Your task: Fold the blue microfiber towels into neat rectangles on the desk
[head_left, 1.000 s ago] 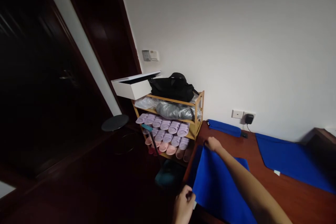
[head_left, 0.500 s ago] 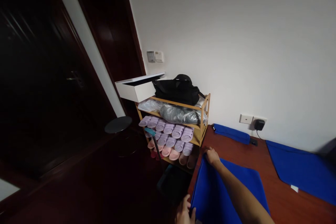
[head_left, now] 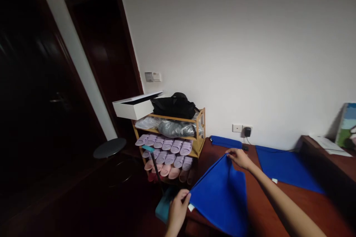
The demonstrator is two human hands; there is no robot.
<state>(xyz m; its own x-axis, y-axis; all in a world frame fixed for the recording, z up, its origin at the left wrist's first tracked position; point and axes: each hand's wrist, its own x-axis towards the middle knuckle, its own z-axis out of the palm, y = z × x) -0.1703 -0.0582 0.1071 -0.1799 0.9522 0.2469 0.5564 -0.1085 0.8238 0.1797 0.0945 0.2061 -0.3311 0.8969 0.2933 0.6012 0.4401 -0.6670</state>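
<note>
A blue cloth (head_left: 219, 196) is stretched between my two hands, its left edge lifted off the brown table (head_left: 258, 196). My left hand (head_left: 178, 203) pinches the near left corner, beside a small white tag. At the far corner, the fingers of my right hand (head_left: 238, 158) are closed on the cloth's edge. The rest of the cloth slopes down toward the table top and the near side. Another blue cloth (head_left: 289, 168) lies flat to the right, and a folded blue cloth (head_left: 226, 142) rests along the wall.
A wooden shoe rack (head_left: 200, 133) with several slippers stands left of the table, topped by a black bag (head_left: 175, 106) and a white box (head_left: 133, 109). A teal dustpan (head_left: 164, 205) and a round stool (head_left: 109, 147) are on the floor. A plugged-in adapter (head_left: 247, 131) sits on the wall.
Both hands have raised the cloth's left edge from the table, and it now hangs taut between them. The camera view has shifted, showing more of the table's right side.
</note>
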